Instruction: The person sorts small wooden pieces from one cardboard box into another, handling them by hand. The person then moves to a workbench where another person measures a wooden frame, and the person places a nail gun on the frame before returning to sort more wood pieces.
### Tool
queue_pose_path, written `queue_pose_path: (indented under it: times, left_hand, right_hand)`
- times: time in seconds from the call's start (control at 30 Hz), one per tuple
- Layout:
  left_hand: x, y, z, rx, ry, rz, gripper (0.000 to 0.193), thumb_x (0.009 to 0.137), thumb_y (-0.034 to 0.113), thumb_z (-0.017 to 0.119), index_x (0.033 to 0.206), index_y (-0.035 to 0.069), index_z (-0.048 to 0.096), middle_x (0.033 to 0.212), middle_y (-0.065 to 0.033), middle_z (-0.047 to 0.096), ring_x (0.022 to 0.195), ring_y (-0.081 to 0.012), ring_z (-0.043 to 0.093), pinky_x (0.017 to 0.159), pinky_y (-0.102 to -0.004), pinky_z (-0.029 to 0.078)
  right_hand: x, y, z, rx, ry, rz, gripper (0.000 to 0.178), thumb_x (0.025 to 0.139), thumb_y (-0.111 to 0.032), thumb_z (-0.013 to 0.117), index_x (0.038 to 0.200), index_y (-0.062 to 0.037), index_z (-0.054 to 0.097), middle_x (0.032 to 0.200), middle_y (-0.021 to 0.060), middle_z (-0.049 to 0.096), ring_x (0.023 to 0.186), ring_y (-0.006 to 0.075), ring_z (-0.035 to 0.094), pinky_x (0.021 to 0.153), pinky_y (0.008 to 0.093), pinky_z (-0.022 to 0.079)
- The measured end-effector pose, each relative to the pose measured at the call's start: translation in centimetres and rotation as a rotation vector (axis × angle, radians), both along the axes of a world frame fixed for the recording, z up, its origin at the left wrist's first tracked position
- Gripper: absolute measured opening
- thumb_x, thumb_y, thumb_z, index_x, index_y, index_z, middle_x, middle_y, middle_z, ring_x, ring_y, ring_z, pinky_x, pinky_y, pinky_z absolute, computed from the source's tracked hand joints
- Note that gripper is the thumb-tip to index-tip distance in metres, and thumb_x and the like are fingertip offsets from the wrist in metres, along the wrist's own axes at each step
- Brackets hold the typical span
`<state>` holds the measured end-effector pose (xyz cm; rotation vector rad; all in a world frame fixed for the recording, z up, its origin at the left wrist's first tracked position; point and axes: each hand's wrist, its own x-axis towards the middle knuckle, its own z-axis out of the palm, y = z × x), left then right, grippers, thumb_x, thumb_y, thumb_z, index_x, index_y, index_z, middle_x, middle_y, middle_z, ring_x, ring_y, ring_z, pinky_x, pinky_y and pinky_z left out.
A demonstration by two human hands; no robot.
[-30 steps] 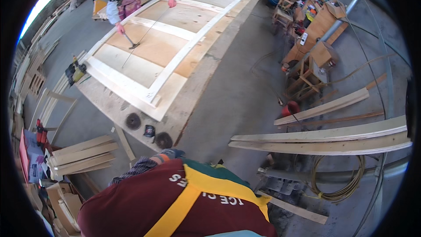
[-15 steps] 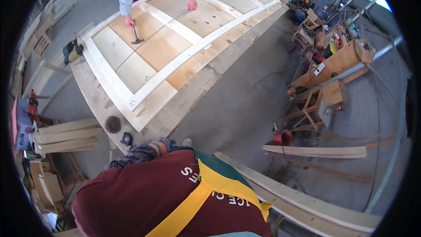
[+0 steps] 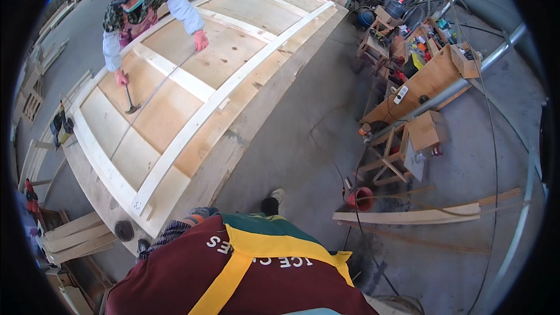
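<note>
One shoe (image 3: pixel 277 195) now shows farther ahead: I'm apparently walking beside the table (image 3: pixel 221 160). Whether my left hand (image 3: pixel 200 214) grips, I can't tell; my right hand is unseen.

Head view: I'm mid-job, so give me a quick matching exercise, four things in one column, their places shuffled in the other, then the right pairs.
Things
1. Wooden frame
2. Hammer
3. Red bucket
4. Dark round disc

Places
A. On the floor, to the right of the table
B. On the bare tabletop, at the table's near end
C. Spread over most of the table
D. Held in a co-worker's pink-gloved hand

Pairs: 1-C, 2-D, 3-A, 4-B
</note>
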<state>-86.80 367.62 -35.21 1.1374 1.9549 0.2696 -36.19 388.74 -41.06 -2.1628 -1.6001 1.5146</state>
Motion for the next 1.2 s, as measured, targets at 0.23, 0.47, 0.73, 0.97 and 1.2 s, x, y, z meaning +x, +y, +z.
queue_pose_path:
  times: [0.23, 0.47, 0.73, 0.97, 1.2]
  left_hand:
    - [-2.2, 13.9, -0.3, -0.045, -0.009, 0.092, 0.044, 0.084, 0.043, 0.058, 0.119, 0.016, 0.064, 0.111, -0.0148, 0.067, 0.103, -0.0337, 0.063, 0.089, -0.0412, 0.047]
    - [-2.8, 28.8, 2.3, -0.030, -0.063, 0.168, 0.043, 0.083, 0.041, 0.060, 0.119, 0.018, 0.065, 0.111, -0.0141, 0.067, 0.102, -0.0321, 0.063, 0.089, -0.0403, 0.047]
    - [-5.8, 43.7, 1.2, -0.012, 0.016, 0.144, 0.033, 0.088, 0.036, 0.049, 0.103, 0.012, 0.066, 0.103, -0.0164, 0.067, 0.098, -0.0388, 0.062, 0.083, -0.0486, 0.047]
    - [-14.6, 62.8, 3.4, -0.127, 0.000, 0.068, 0.040, 0.087, 0.040, 0.050, 0.110, 0.011, 0.064, 0.107, -0.0178, 0.066, 0.102, -0.0388, 0.061, 0.086, -0.0476, 0.046]
    - [-22.9, 79.0, 5.9, 0.074, 0.109, -0.074, 0.043, 0.088, 0.038, 0.056, 0.122, 0.011, 0.061, 0.112, -0.0186, 0.065, 0.105, -0.0375, 0.061, 0.090, -0.0445, 0.047]
  right_hand:
    - [-0.3, 17.6, -3.3, -0.024, 0.006, 0.004, 0.039, 0.083, -0.030, 0.067, 0.115, -0.0071, 0.065, 0.116, 0.0146, 0.066, 0.110, 0.0325, 0.060, 0.093, 0.0403, 0.047]
    - [-1.9, 40.2, -0.6, 0.029, 0.032, 0.160, 0.038, 0.083, -0.029, 0.066, 0.114, -0.0070, 0.065, 0.116, 0.0144, 0.066, 0.109, 0.0321, 0.060, 0.092, 0.0401, 0.047]
    - [-9.6, 63.9, 3.0, 0.113, 0.054, 0.240, 0.036, 0.084, -0.028, 0.066, 0.113, -0.0069, 0.066, 0.115, 0.0141, 0.066, 0.108, 0.0317, 0.061, 0.091, 0.0398, 0.047]
    - [-14.6, 74.7, 4.9, 0.074, -0.003, 0.153, 0.034, 0.085, -0.027, 0.065, 0.112, -0.0067, 0.066, 0.115, 0.0138, 0.066, 0.108, 0.0314, 0.061, 0.091, 0.0396, 0.047]
    - [-18.7, 80.1, 3.9, 0.011, 0.007, 0.072, 0.033, 0.085, -0.026, 0.065, 0.112, -0.0066, 0.066, 0.115, 0.0136, 0.066, 0.107, 0.0311, 0.061, 0.090, 0.0394, 0.047]
